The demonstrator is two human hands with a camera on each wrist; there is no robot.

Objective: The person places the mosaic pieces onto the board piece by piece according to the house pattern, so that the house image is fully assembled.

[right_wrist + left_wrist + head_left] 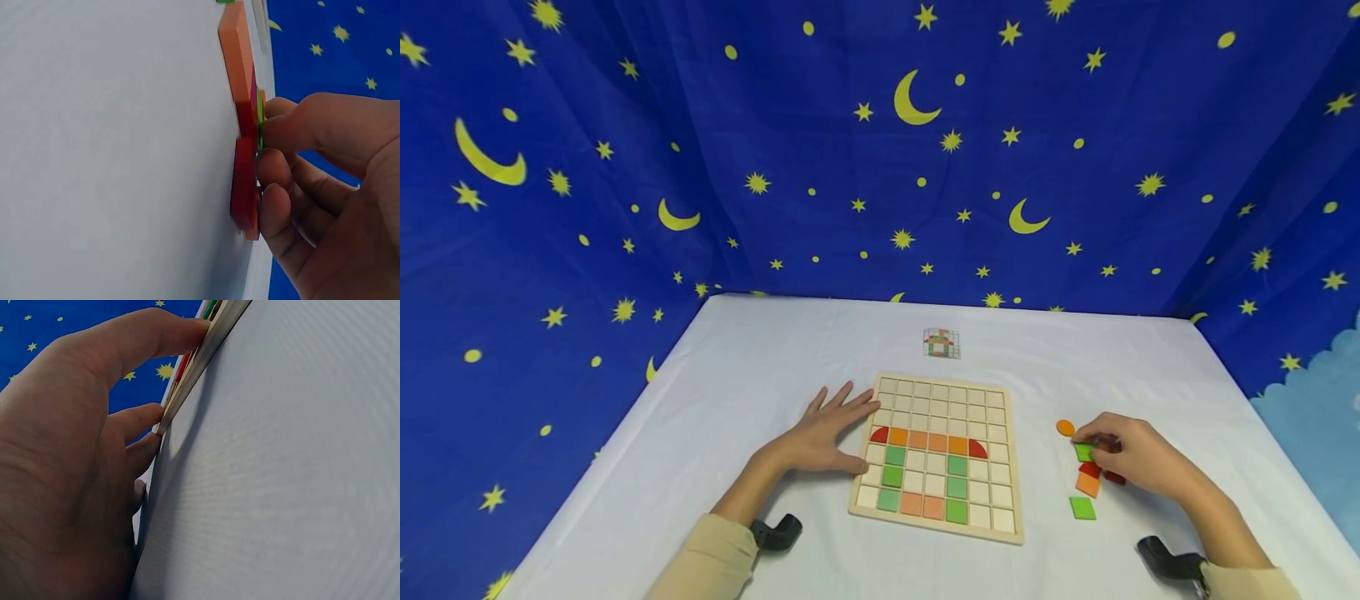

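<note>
A wooden grid board (995, 516) lies flat on the table. Red, orange, salmon and green tiles fill part of its squares in an arch-like pattern. My left hand (824, 438) is spread along its left side, thumb and fingertips touching the frame; the left wrist view shows those fingertips on the board's edge (199, 365). To the right, my right hand (1138, 451) pinches a green square tile (1083, 452) between thumb and fingers over a small group of pieces. Red pieces (244, 184) and an orange tile (235, 53) lie beside its fingertips, partly hidden by the hand in the head view.
A small picture card (942, 343) with a coloured grid pattern lies behind the board. An orange disc (1065, 427) sits left of the right hand, and another green tile (1082, 508) lies nearer the front. A blue star-patterned curtain (820, 150) stands behind the white-covered table (760, 350).
</note>
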